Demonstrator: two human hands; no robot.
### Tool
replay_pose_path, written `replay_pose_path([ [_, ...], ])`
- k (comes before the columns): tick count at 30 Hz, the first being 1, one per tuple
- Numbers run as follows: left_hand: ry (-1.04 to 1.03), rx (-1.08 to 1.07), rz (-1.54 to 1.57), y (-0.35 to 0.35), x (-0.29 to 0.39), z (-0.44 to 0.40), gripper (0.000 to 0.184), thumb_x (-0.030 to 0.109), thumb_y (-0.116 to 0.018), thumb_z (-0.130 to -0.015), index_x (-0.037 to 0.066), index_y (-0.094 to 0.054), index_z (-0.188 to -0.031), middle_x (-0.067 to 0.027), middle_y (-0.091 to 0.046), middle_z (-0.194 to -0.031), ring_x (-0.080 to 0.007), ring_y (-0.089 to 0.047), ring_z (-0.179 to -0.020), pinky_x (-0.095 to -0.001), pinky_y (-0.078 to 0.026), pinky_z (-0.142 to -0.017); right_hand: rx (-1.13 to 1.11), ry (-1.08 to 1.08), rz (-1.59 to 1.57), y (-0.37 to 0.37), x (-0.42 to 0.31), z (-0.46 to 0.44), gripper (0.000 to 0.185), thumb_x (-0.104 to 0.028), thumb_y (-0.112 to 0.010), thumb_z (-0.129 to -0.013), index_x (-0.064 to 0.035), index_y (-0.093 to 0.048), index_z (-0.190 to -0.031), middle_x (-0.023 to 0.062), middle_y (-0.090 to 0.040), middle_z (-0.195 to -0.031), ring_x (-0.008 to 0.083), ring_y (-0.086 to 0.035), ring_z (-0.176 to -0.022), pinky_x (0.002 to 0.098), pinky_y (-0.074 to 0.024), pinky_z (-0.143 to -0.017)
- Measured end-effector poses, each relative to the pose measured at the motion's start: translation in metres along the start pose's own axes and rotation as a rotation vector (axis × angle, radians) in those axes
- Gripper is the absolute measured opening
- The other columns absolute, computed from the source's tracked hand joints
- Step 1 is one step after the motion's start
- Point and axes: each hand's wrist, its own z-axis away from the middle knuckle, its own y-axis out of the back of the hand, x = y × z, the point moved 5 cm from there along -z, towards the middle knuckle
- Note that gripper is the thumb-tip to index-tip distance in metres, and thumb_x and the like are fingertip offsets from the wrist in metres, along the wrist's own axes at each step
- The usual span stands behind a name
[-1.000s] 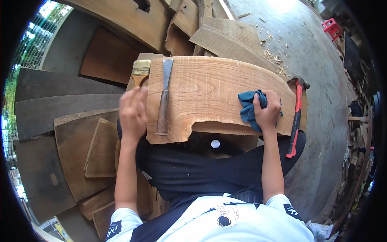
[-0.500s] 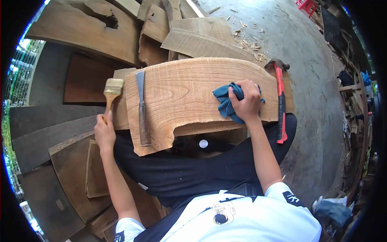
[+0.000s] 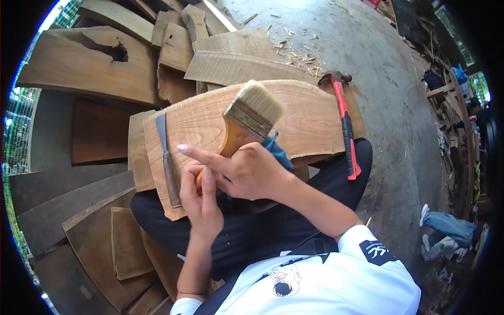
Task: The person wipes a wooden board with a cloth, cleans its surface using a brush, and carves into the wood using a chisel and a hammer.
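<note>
In front of me the wide paintbrush is raised over the light wooden board, bristles up and to the right. My left hand pinches the lower end of its handle. Across the handle lies my right hand, index finger stretched left and other fingers curled. The blue cloth shows behind that hand, partly hidden, apparently in its grip. A chisel rests on the board's left end, blade away from me. The red and black hammer lies at the right end, head away from me.
Wooden slabs are spread at the far left, with more boards at the left. Wood shavings litter the concrete floor. Crumpled cloth and plastic lie at the right, below a pile of scrap wood.
My left hand has brought the brush from the board's left side to the middle. My right hand has lifted off the board and moved left to the brush, the cloth moving with it. The view has shifted.
</note>
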Motion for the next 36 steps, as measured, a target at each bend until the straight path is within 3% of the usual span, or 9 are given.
replay_pose_path([
  [3,-0.041,-0.062,0.152,-0.019,-0.006,0.0,0.029,0.027,-0.058,-0.102,0.0,-0.056,-0.111,-0.016,-0.057,-0.127,-0.021,-0.053,-0.119,-0.0354,-0.04,-0.103,0.348,0.045,0.014,0.005,0.01,0.013,0.041,-0.017,-0.077,-0.076,-0.0083,-0.058,-0.112,0.0106,-0.068,-0.074,0.0303,-0.069,-0.065,0.0392,-0.0547,-0.07],
  [5,-0.118,-0.177,0.253,-0.03,-0.007,0.001,0.056,0.043,-0.067,-0.092,-0.002,-0.054,-0.123,-0.0217,-0.05,-0.138,-0.0321,-0.047,-0.133,-0.0438,-0.033,-0.113,0.442,-0.032,-0.232,0.012,0.024,0.021,0.036,-0.01,-0.077,-0.076,-0.0069,-0.057,-0.105,0.0122,-0.069,-0.078,0.0335,-0.071,-0.072,0.0378,-0.0549,-0.067],
  [7,-0.275,-0.326,0.03,-0.045,-0.022,0.009,0.103,0.052,-0.073,-0.084,-0.002,-0.019,-0.153,-0.0215,-0.025,-0.158,-0.0323,-0.033,-0.145,-0.0445,-0.027,-0.119,0.45,-0.1,-0.428,0.014,0.038,0.023,0.028,-0.005,-0.075,-0.079,-0.0058,-0.056,-0.1,0.0122,-0.069,-0.081,0.0298,-0.073,-0.076,0.034,-0.0536,-0.068],
  [10,-0.444,-0.308,-0.292,-0.061,-0.019,0.02,0.119,0.034,-0.087,-0.076,-0.005,-0.007,-0.156,-0.0277,-0.022,-0.157,-0.0368,-0.029,-0.148,-0.0457,-0.025,-0.12,0.412,-0.111,-0.598,0.012,0.05,0.027,0.02,-0.012,-0.072,-0.089,-0.0055,-0.055,-0.096,0.0066,-0.064,-0.082,0.0151,-0.064,-0.074,0.0286,-0.049,-0.067],
  [14,-0.294,-0.314,-0.179,-0.069,-0.026,0.02,0.101,0.019,-0.086,-0.078,0.004,-0.021,-0.155,-0.0292,-0.04,-0.148,-0.0457,-0.043,-0.139,-0.0494,-0.039,-0.112,0.365,-0.236,-1.007,0.005,0.063,0.035,0.026,-0.032,-0.057,-0.105,-0.0062,-0.056,-0.101,-0.0001,-0.058,-0.09,0.0066,-0.055,-0.086,0.0233,-0.0457,-0.077],
  [21,-0.261,-0.39,-0.22,-0.073,-0.022,0.016,0.067,0.001,-0.078,-0.081,0.003,-0.044,-0.139,-0.0192,-0.066,-0.121,-0.0273,-0.07,-0.107,-0.0362,-0.053,-0.094,0.004,-0.276,-0.799,0.021,0.076,0.048,0.052,-0.05,-0.048,-0.105,-0.008,-0.057,-0.135,0.005,-0.064,-0.099,0.0134,-0.06,-0.089,0.0295,-0.0502,-0.082],
  [26,-0.2,-0.493,-0.141,-0.074,-0.015,0.019,0.056,0.002,-0.076,-0.081,0.004,-0.048,-0.13,-0.0231,-0.064,-0.127,-0.0379,-0.067,-0.113,-0.0399,-0.053,-0.095,0.155,-0.361,-0.212,0.081,0.07,0.051,0.03,-0.029,-0.063,-0.099,-0.0022,-0.075,-0.104,0.0125,-0.072,-0.086,0.0106,-0.064,-0.076,0.0262,-0.0519,-0.071],
  [33,-0.089,-0.258,-0.216,-0.042,-0.018,-0.01,0.056,0.004,-0.075,-0.078,0.006,-0.045,-0.125,-0.0199,-0.069,-0.11,-0.0321,-0.072,-0.1,-0.0387,-0.056,-0.088,-0.017,-0.551,-0.53,0.091,0.111,0.057,0.02,-0.016,-0.07,-0.094,0.0036,-0.072,-0.094,0.0054,-0.071,-0.079,0.0054,-0.06,-0.07,0.0254,-0.0501,-0.064],
  [36,-0.084,-0.15,-0.292,-0.032,-0.015,-0.026,0.059,0.008,-0.074,-0.08,0.007,-0.044,-0.131,-0.0182,-0.07,-0.101,-0.033,-0.072,-0.097,-0.0404,-0.056,-0.087,0.138,-0.56,-0.168,0.11,0.134,0.062,0.023,-0.02,-0.07,-0.094,0.003,-0.072,-0.091,0.0063,-0.071,-0.078,0.0085,-0.064,-0.073,0.0274,-0.0511,-0.068],
])
